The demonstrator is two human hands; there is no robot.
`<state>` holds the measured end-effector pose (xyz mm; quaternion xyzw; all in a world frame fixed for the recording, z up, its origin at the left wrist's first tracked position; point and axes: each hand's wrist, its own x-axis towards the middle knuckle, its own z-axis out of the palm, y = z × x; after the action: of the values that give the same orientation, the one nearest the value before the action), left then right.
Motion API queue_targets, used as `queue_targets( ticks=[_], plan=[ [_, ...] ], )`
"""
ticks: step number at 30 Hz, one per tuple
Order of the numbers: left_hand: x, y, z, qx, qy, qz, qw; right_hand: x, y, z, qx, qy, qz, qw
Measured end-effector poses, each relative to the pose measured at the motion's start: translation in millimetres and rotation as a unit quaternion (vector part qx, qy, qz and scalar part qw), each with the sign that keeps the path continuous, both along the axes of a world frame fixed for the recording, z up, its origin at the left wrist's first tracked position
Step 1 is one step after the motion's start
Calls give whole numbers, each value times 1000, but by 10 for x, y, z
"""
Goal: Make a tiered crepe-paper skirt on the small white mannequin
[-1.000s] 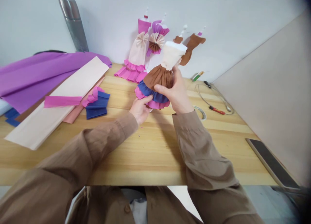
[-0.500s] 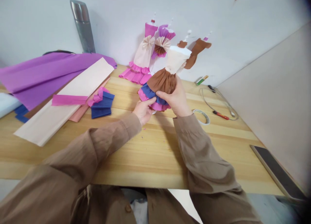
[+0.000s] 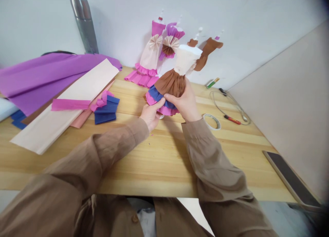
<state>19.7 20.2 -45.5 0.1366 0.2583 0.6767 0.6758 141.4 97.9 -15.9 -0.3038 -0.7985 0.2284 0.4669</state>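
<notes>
Upright above the wooden table (image 3: 159,161), a small paper dress (image 3: 172,80) is held in both hands: cream bodice on top, then a brown ruffle, a blue one and a pink one at the hem. It sits a little above the middle of the view, toward twelve o'clock from the sleeves. The right hand (image 3: 185,105) wraps the skirt from the four o'clock side, fingers closed around the brown and blue layers. The left hand (image 3: 151,114) comes in from seven o'clock and pinches the pink hem between thumb and fingers.

At twelve o'clock behind the dress, finished dresses lean against the wall: a pink one (image 3: 147,63), a purple one with a fan (image 3: 171,41) and a brown one (image 3: 208,49). At nine o'clock lie folded blue and pink paper pieces (image 3: 106,108), a long cream sheet (image 3: 69,101) with a pink strip (image 3: 70,104) on it, and purple crepe paper (image 3: 48,75) beyond. A steel flask (image 3: 83,22) stands at ten o'clock. At three o'clock are a tape roll (image 3: 212,121), a red-handled tool (image 3: 231,119) with a cable, and a glue stick (image 3: 213,82). A dark phone (image 3: 290,177) lies at four o'clock by the table edge.
</notes>
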Motion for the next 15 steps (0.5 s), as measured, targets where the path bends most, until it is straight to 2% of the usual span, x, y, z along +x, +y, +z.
queue_targets(
  ticks=[7,15],
  plan=[
    [-58,-78,-84,22,-1,-35,999,72,66,-33,-1,-15,-20,1000],
    [-40,-68,-96,-12,1,-2,1000,48,59,-23,-8,1,3,1000]
  ],
)
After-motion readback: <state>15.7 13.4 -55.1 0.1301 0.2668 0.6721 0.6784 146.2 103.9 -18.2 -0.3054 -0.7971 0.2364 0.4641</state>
